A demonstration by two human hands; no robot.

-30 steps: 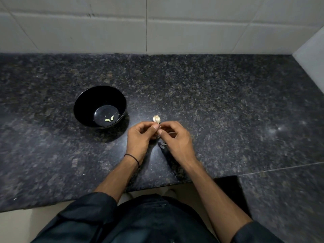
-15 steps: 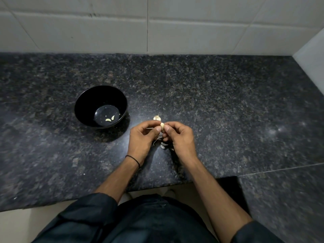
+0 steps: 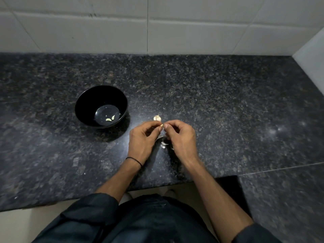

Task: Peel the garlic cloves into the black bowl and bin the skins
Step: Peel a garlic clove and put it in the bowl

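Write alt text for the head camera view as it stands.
Two bare hands, left hand and right hand, pinch a small pale garlic clove above a dark speckled granite counter. Papery skins lie beneath; a round glossy black bowl at left holds two peeled cloves.

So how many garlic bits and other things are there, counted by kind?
Black bowl: 1
Peeled cloves in the bowl: 2
Clove held between both hands: 1
Garlic bulb piece on the counter: 1
Loose skins by the hands: about 3, hard to tell
Total: about 8
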